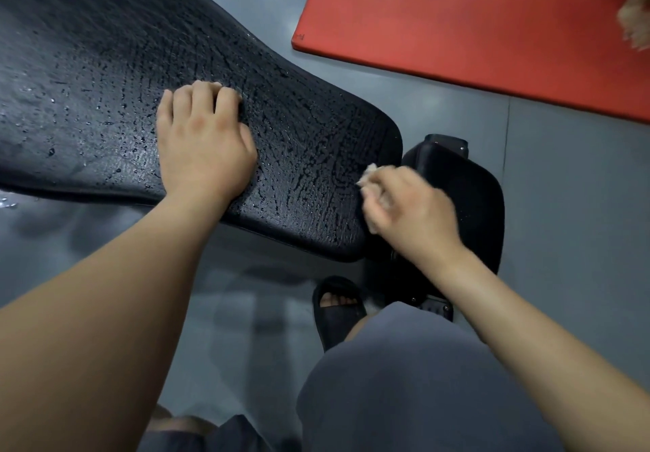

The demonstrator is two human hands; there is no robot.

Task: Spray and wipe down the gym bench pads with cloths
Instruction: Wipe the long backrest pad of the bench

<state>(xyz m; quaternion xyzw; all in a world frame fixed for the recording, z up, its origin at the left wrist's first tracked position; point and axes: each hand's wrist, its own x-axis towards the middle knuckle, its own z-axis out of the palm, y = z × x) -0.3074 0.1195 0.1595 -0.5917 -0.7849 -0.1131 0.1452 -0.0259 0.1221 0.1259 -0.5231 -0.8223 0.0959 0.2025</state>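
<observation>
At centre frame, the back pad (299, 128) is lying with its long axis running from upper left down to right of centre, its black surface beaded with spray droplets; its narrow end is pointing toward the seat pad (471, 198) at centre right, the two standing just apart. The left hand (204, 142) is resting on the middle of the back pad, fingers bent at the knuckles and close together, tips pressing down; whether a cloth is lying beneath them cannot be told. The right hand (411, 205) is working at the narrow end, fingers curled tight round a pale cloth (371, 175) that is touching the pad's end edge; this hand is the nearer to the seat pad. Judged stage: back pad sprayed, mostly unwiped. The wet length is extending up and left from the cloth, so a wipe would probably be travelling along the long axis, the left hand lying in that path. At upper right, a red mat (457, 22) is lying on the grey floor (562, 170); at lower centre, a black sandal (337, 311) is showing.
</observation>
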